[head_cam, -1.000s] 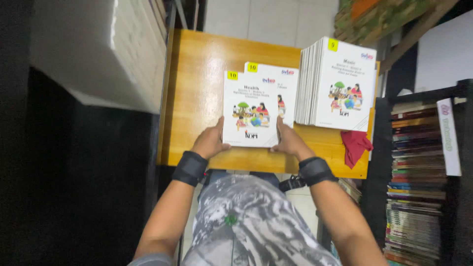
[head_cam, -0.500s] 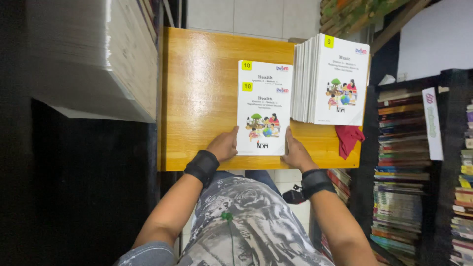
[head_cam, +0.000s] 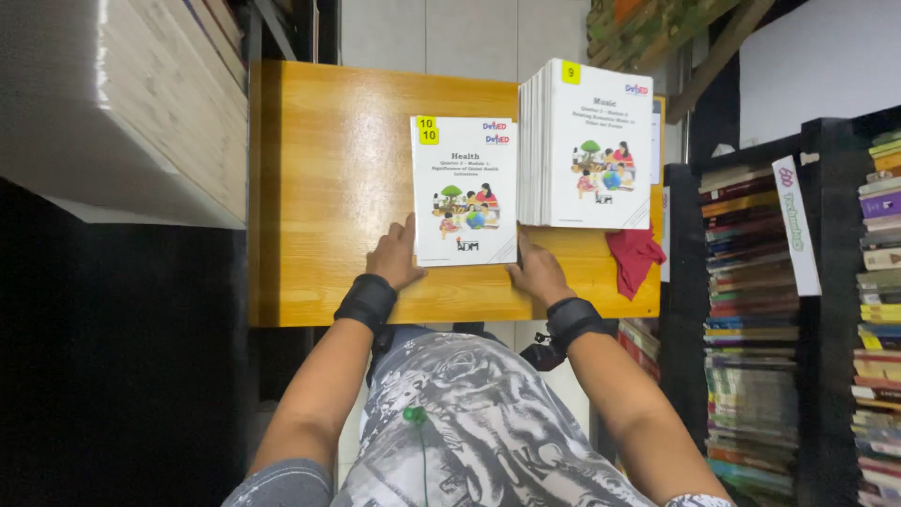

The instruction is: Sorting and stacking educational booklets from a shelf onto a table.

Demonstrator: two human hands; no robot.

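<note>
A thin white booklet (head_cam: 465, 188) with a cartoon picture and yellow corner stickers lies flat on the wooden table (head_cam: 328, 188), squared on top of another like it. My left hand (head_cam: 394, 258) rests at its lower left corner, fingers touching the edge. At the lower right corner my right hand (head_cam: 537, 270) presses against the edge. Both wrists wear black bands. To the right, touching the booklets, stands a thick stack of similar white booklets (head_cam: 587, 145).
A red cloth (head_cam: 633, 255) hangs at the table's right edge. Shelves packed with books (head_cam: 798, 310) rise on the right. A large pale stack of paper (head_cam: 113, 103) looms at the upper left, with dark space below it.
The top booklet slid away from me until it covers the one beneath; both hands followed it forward. The camera view also shifted.
</note>
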